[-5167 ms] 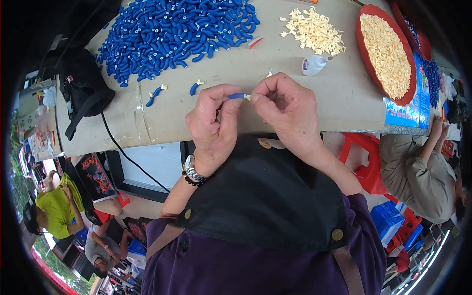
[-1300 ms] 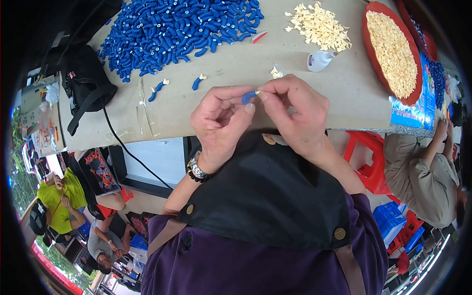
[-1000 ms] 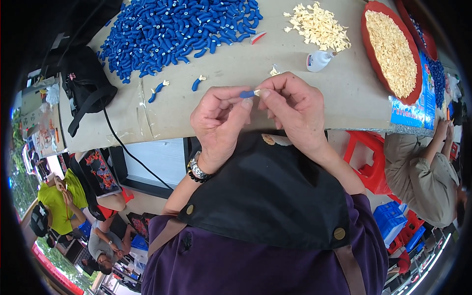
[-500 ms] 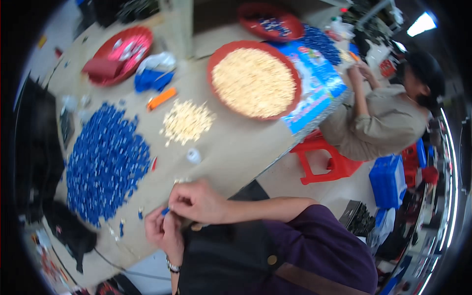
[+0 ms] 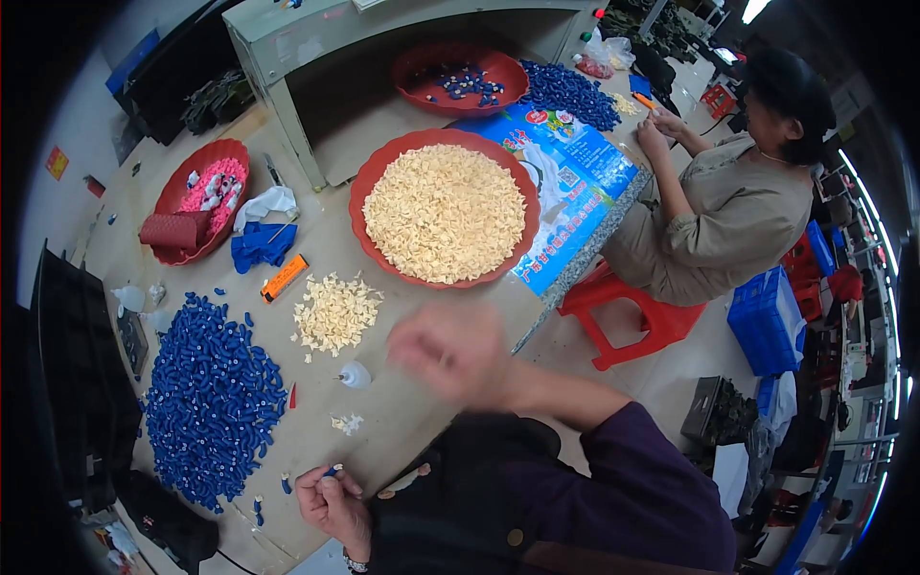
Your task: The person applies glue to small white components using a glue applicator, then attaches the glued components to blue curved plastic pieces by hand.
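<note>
My left hand (image 5: 331, 503) is closed near the front edge of the table, pinching a small blue piece (image 5: 333, 470) with a pale tip. Blurred by motion, my right hand (image 5: 448, 355) hovers above the table, right of a small white dropper bottle (image 5: 355, 375); whether it holds anything is unclear. A large heap of small curved blue pieces (image 5: 213, 407) lies to the left. Beyond the bottle is a small pile of cream-coloured bits (image 5: 335, 312). Two more blue pieces with pale tips (image 5: 258, 510) lie beside my left hand.
A red bowl (image 5: 359, 206) brims with cream bits. Another red bowl (image 5: 240, 158) holds pink and white pieces. An orange cutter (image 5: 285, 279) lies beside a blue cloth (image 5: 262, 246). At right, a co-worker (image 5: 728, 206) sits on a red stool (image 5: 628, 321).
My right hand has left the left hand and moved up and to the right. The left hand keeps hold of the blue piece. The whole view has shifted.
</note>
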Demonstrator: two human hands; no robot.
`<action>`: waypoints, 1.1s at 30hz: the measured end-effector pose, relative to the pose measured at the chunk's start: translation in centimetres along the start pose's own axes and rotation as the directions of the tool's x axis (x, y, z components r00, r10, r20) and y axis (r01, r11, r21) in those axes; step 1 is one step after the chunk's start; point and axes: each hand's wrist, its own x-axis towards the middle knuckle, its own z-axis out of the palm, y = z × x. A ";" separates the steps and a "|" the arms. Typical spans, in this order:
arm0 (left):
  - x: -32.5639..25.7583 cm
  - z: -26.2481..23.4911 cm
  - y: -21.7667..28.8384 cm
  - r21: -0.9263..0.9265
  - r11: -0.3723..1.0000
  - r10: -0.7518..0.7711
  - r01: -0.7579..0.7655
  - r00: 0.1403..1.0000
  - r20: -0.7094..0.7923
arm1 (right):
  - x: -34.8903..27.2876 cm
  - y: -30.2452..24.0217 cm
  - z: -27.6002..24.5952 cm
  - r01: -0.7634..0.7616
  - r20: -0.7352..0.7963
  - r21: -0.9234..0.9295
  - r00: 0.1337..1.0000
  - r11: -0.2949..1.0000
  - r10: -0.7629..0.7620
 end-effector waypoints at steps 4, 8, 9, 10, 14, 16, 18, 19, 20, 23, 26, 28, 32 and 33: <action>0.2 0.1 0.0 0.017 1.000 -0.024 0.024 1.000 -0.015 | 10.0 9.5 -7.4 -0.226 -0.456 -0.238 0.885 0.945 0.096; 0.6 0.6 0.1 0.038 0.998 -0.059 0.058 0.998 0.020 | 17.6 23.3 -12.7 -0.290 -0.344 -0.612 0.935 0.736 0.082; 0.7 0.6 0.1 0.041 0.998 -0.057 0.056 0.998 0.016 | 18.9 25.7 -13.1 -0.286 -0.257 -0.669 0.955 0.686 0.148; 0.8 0.6 0.1 0.034 0.998 -0.054 0.053 0.998 0.023 | 19.9 27.3 -12.8 -0.284 -0.254 -0.665 0.956 0.691 0.148; 1.0 0.1 -0.3 0.031 0.998 -0.054 0.053 0.997 0.059 | 22.0 30.0 -10.7 -0.336 -0.086 -0.816 0.875 0.470 0.477; 0.9 0.0 -0.2 0.038 0.998 -0.059 0.057 0.996 0.065 | 22.3 29.6 -9.7 -0.294 -0.058 -0.884 0.840 0.363 0.540; 1.0 0.1 -0.1 0.042 0.997 -0.064 0.061 0.995 0.074 | 22.5 30.1 -9.3 -0.280 -0.051 -0.894 0.840 0.350 0.541; 0.9 0.2 0.0 0.039 0.997 -0.067 0.065 0.995 0.078 | 22.4 30.4 -9.3 -0.267 -0.050 -0.905 0.839 0.330 0.542; 0.9 0.3 0.0 0.036 0.997 -0.071 0.068 0.994 0.083 | 22.4 30.7 -9.3 -0.265 -0.047 -0.905 0.841 0.334 0.539; 1.0 0.4 0.1 0.041 0.996 -0.080 0.077 0.994 0.076 | 22.5 31.4 -9.9 -0.249 -0.040 -0.908 0.852 0.336 0.522; 1.2 0.2 0.0 0.019 0.996 -0.086 0.085 0.991 0.101 | 22.7 32.9 -11.5 -0.383 -0.166 -0.828 0.865 0.409 0.474; 1.2 0.0 0.0 0.014 0.996 -0.088 0.087 0.991 0.104 | 22.2 32.8 -12.4 -0.360 -0.156 -0.781 0.904 0.510 0.399; 1.0 -0.3 0.0 0.018 0.996 -0.085 0.083 0.989 0.118 | 21.7 33.2 -13.7 -0.380 -0.251 -0.690 0.924 0.616 0.289; 1.0 -0.3 -0.1 0.016 0.997 -0.080 0.079 0.990 0.119 | 21.7 33.0 -13.7 -0.377 -0.264 -0.688 0.926 0.621 0.270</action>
